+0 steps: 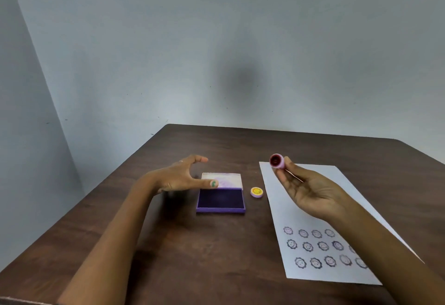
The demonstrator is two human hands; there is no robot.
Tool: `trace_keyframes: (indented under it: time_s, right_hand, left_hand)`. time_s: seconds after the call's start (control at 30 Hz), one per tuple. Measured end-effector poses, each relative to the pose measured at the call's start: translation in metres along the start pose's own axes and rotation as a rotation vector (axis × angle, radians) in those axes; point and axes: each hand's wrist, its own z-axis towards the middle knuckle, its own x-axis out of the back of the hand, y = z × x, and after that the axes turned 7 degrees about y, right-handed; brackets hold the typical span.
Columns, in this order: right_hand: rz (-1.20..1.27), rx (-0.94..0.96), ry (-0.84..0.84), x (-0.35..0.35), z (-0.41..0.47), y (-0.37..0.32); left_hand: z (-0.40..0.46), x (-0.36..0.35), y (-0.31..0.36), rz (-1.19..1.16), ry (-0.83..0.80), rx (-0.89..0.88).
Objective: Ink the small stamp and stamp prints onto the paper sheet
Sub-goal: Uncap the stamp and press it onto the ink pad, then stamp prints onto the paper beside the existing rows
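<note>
While the right hand [310, 191] pinches a round stamp [277, 160], flat paper [313, 210] lies below.

A plain indoor room is shown, though its kind cannot be told. A dark wood-grain table [216, 244] is set into a corner formed by bare pale grey walls [216, 39]. Only small craft items are laid out on the tabletop.

Left hand [179, 177] hovers spread open; right hand [310, 191] raised, fingers [280, 174] pinched.
</note>
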Motion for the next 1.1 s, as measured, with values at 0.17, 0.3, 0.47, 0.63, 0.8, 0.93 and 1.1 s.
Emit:
trace_keyframes:
  time_s: [0.17,0.3,0.47,0.63,0.8,0.93,1.1]
  right_hand:
    - [-0.025,0.010,-0.021,0.026,-0.004,-0.030]
    - [-0.059,0.064,-0.056,0.050,-0.003,-0.054]
    - [-0.164,0.190,-0.115,0.082,0.003,-0.079]
    - [-0.414,0.303,-0.163,0.106,0.006,-0.094]
    - [-0.785,0.540,-0.316,0.101,-0.003,-0.094]
    - [-1.018,0.639,-0.350,0.095,-0.010,-0.088]
    - [-1.208,0.683,-0.371,0.091,-0.012,-0.077]
  left_hand:
    - [0.005,-0.031,0.029,0.204,0.336,-0.125]
    - [0.007,-0.070,0.065,0.275,0.403,-0.353]
    - [0.012,-0.110,0.105,0.357,0.106,-0.425]
    - [0.018,-0.130,0.121,0.484,-0.059,-0.414]
    - [0.015,-0.133,0.108,0.519,-0.088,-0.417]
    - [0.019,-0.130,0.104,0.511,-0.081,-0.423]
    - [0.021,-0.126,0.095,0.477,-0.086,-0.415]
